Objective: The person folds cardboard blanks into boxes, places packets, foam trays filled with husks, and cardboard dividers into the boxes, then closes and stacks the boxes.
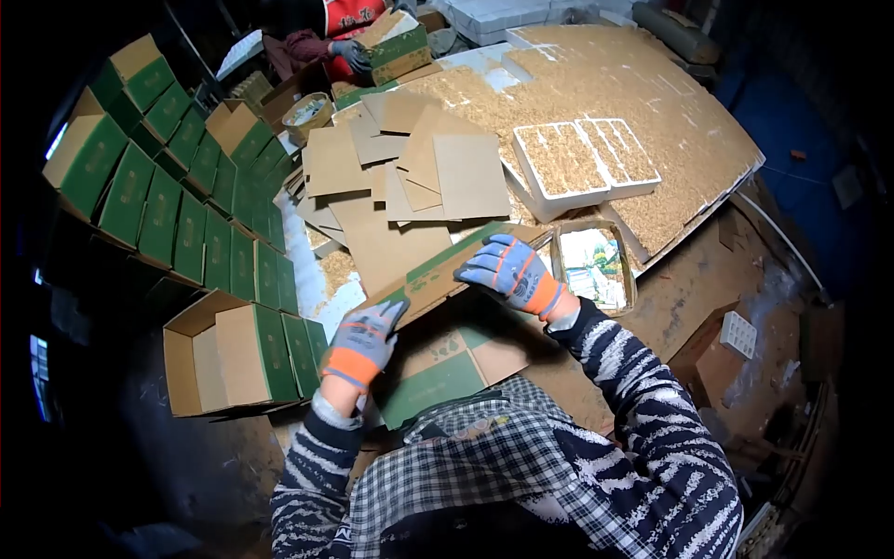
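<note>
Grey-and-orange-gloved left hand and right hand, each grip closed on the edge of one green-and-brown carton, centre. Green cartons in rows, left. Basket of printed packets, right of centre. Loose cardboard sheets, upper centre. White trays, upper right. Co-worker's gloved hand, top.

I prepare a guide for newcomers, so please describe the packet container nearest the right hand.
Find the large table strewn with brown grains, then its two white trays. Just below them in view, beside the right hand, sits a brown container. Unlike the trays, it holds colourful packets.
</note>
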Available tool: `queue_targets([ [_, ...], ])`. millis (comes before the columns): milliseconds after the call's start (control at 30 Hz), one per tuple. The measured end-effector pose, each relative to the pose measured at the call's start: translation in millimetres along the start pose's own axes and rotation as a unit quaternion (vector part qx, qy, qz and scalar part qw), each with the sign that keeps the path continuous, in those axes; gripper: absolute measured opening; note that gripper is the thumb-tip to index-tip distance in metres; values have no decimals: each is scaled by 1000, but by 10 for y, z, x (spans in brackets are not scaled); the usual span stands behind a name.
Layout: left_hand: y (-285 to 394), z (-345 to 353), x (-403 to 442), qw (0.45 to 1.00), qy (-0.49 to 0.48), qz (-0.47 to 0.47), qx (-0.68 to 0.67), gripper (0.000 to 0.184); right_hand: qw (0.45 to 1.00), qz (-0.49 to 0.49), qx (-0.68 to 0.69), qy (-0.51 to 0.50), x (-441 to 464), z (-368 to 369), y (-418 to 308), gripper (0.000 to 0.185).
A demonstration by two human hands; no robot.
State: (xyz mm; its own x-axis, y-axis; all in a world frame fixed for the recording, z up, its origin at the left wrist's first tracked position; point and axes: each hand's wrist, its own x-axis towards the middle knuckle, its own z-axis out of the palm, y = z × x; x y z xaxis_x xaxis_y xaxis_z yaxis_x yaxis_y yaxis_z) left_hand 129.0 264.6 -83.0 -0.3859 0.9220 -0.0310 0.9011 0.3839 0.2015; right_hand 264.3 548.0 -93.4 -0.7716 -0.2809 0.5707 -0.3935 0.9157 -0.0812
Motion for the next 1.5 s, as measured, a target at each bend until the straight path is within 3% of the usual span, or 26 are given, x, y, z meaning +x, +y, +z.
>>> queue_targets([
  [33,45,-259,-90,995,92,31,16,47,1000,9,16,-3,137,-235,-49,29],
  [133,283,-798,-191,995,79,9,58,40,999,24,36,-4,320,-440,-107,36],
  [200,106,-368,-68,989,122,-12,80,39,992,100,19,-78,270,-235,-97,36],
  [267,30,-341,69,980,168,-21,105,39,993,104,-51,-22,343,-183,-175,37],
  [333,40,-532,110,994,97,-42,-13,40,995,78,-61,34,343,-246,-269,39],
  [467,-352,-464,206,997,-45,-62,-7,50,995,-22,-19,94,13,-205,-287,33],
  [533,-451,-564,276,994,-87,-72,6,49,989,-12,122,87,-17,-343,-255,17],
  [600,-549,-762,316,970,-166,-91,-154,45,972,0,214,101,-50,-507,-226,10],
  [667,-685,-443,321,933,9,-148,-327,31,957,-4,254,138,31,-576,-307,13],
  [733,-262,-278,436,870,282,-146,-376,20,954,81,288,25,108,-474,-452,22],
  [767,-85,-170,431,859,304,-132,-391,17,952,103,257,-134,81,-320,-487,26],
  [800,200,-202,504,897,332,21,-291,16,944,68,215,-240,-3,-90,-508,28],
  [833,299,-232,488,939,205,41,-271,17,950,41,191,-246,-5,-120,-529,26],
  [867,311,-287,551,954,172,179,-169,28,953,11,166,-253,-7,-166,-532,31],
  [933,178,-154,499,979,47,196,-33,38,992,28,112,-47,17,-429,-396,35],
  [967,-9,112,482,988,-26,140,-66,42,975,158,106,-114,115,-717,-457,49],
  [1000,-78,189,474,985,-77,154,-28,40,975,156,107,-115,121,-754,-528,49],
  [1067,-36,220,496,984,-90,140,-58,39,899,159,329,-241,137,-806,-760,62],
  [1133,-52,275,528,982,-64,127,-121,36,867,118,225,-428,134,-713,-929,66],
  [1200,-78,52,505,911,-91,66,-396,33,857,158,280,-403,94,-436,-630,65],
  [1233,-99,76,438,835,-48,-62,-545,31,932,46,191,-306,22,-353,-443,65],
  [1333,-526,564,112,819,271,-96,-496,34,909,151,195,-336,-75,-448,-287,66],
  [1400,-635,772,-155,764,353,-231,-488,44,919,237,254,-185,-56,-607,-315,57],
  [1433,-535,643,-265,699,317,-277,-578,55,912,268,307,-42,-110,-506,-329,55],
  [1467,-368,375,-311,697,266,-241,-621,61,884,295,349,101,-187,-368,-383,53],
  [1500,-177,47,-292,725,219,-176,-629,62,781,385,452,193,-192,-233,-499,52],
])
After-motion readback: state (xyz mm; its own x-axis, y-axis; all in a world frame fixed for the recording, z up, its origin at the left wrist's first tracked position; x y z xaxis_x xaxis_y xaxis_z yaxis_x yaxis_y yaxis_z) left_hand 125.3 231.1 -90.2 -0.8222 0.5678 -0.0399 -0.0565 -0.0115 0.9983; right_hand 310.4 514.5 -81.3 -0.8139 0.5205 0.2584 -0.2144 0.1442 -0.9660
